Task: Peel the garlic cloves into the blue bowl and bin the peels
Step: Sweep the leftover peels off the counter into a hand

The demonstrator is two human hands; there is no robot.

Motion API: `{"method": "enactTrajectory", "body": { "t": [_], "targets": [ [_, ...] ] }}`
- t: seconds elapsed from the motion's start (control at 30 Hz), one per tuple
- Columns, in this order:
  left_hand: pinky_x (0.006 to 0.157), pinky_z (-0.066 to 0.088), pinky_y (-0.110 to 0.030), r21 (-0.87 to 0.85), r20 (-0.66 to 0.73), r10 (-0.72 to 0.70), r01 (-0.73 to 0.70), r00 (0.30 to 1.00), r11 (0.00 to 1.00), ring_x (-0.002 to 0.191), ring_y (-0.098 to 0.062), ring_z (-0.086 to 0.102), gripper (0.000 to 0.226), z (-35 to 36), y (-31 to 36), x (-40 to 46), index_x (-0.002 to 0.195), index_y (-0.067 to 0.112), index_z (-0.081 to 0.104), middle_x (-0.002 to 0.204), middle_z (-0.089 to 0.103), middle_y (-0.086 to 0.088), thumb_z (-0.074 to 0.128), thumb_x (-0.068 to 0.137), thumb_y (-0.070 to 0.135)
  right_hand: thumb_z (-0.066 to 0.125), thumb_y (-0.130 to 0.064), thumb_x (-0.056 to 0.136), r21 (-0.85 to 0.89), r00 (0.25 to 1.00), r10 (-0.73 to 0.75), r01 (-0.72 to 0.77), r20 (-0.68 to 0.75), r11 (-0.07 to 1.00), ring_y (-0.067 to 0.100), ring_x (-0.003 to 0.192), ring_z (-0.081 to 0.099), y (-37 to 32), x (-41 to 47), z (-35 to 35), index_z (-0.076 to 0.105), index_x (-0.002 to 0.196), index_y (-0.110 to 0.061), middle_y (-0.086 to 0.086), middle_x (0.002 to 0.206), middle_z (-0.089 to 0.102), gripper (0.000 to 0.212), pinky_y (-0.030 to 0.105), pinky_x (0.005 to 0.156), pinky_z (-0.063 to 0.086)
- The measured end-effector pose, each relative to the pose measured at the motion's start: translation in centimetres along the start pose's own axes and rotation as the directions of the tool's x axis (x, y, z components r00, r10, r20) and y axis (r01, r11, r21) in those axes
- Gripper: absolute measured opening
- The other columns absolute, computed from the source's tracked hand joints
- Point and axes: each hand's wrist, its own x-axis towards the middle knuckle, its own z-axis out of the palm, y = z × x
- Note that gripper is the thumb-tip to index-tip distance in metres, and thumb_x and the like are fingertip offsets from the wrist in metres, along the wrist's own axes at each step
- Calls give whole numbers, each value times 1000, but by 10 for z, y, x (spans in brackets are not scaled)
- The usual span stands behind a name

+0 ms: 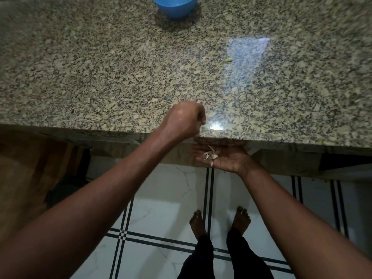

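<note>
My right hand [223, 158] lies palm up just below the front edge of the granite counter [120, 77], with a small heap of pale garlic peels [210, 155] on the palm. My left hand [184, 119] rests on the counter's front edge right above it, fingers curled under; what they hold, if anything, is hidden. The blue bowl [175, 6] stands at the far edge of the counter, cut off by the frame's top, its inside out of sight. One small yellowish scrap [228, 60] lies on the counter to the right.
Below the counter edge lies a white tiled floor [161, 208] with dark lines, and my bare feet [220, 220] stand on it. A wooden cabinet front [26, 174] is at the lower left. No bin is in view.
</note>
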Motion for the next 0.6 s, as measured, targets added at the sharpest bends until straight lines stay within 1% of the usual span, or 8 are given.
{"method": "enactTrajectory", "body": {
  "t": [0.07, 0.13, 0.23, 0.3, 0.37, 0.43, 0.53, 0.6],
  "targets": [
    [74, 55, -21, 40, 22, 33, -34, 999, 999, 74, -4, 61, 18, 8, 3, -2, 100, 15, 73, 90, 67, 5, 60, 97, 2, 37, -20, 92, 10, 1000, -2, 2, 7, 1000, 56, 97, 69, 0, 0, 0, 65, 110, 24, 43, 119, 62, 55, 67, 84, 50],
    [66, 50, -17, 46, 26, 46, -47, 999, 998, 71, -4, 60, 20, 12, 6, -2, 100, 14, 73, 89, 68, 3, 57, 98, 3, 37, -18, 92, 18, 1000, 10, -10, 3, 1000, 57, 96, 69, 1, 1, 0, 63, 110, 26, 44, 118, 62, 54, 68, 83, 50],
    [59, 47, -12, -51, 54, 50, -47, 997, 998, 65, 1, 54, 22, 10, 6, -1, 100, 12, 74, 90, 67, 4, 56, 97, 1, 40, -17, 88, 18, 1000, 3, -3, 4, 1000, 56, 97, 69, 0, 2, -1, 63, 110, 26, 44, 119, 62, 53, 68, 85, 50],
    [60, 52, -21, -173, 65, 114, -101, 991, 980, 63, -7, 57, 26, 8, 8, -5, 96, 13, 77, 91, 73, 1, 57, 94, -3, 43, -18, 88, 7, 1000, 3, -4, 26, 1000, 55, 98, 69, 0, 0, -1, 66, 107, 25, 43, 117, 63, 52, 66, 87, 50],
    [61, 51, -21, -230, 33, 185, -173, 982, 958, 67, -13, 63, 28, 7, 11, -11, 96, 15, 80, 93, 77, -2, 59, 91, -3, 44, -21, 88, -21, 999, -14, 15, 33, 1000, 52, 96, 71, 0, -4, 1, 71, 101, 20, 40, 113, 66, 50, 65, 90, 49],
    [72, 56, -19, -212, -45, 206, -211, 978, 954, 79, -9, 69, 25, 11, 10, -15, 109, 17, 79, 101, 77, 0, 66, 94, 2, 44, -23, 89, -35, 999, -25, 26, 27, 999, 49, 97, 72, 0, -5, 1, 73, 98, 18, 38, 112, 68, 51, 65, 92, 48],
    [73, 56, -18, -165, -295, 119, -174, 948, 971, 83, -5, 65, 28, 9, -9, -5, 123, 21, 72, 109, 74, -1, 67, 98, 12, 36, -25, 98, 0, 999, 20, -20, -37, 1000, 53, 98, 70, -2, 1, -3, 67, 107, 23, 42, 118, 63, 58, 65, 89, 50],
    [90, 52, -23, -65, -399, 50, -83, 915, 994, 105, -9, 58, 29, -1, -36, 15, 131, 20, 66, 128, 66, -5, 60, 103, 21, 26, -24, 104, 19, 996, 52, -50, -72, 999, 56, 98, 69, -2, 3, -6, 63, 110, 27, 45, 119, 61, 64, 64, 87, 51]
  ]
}}
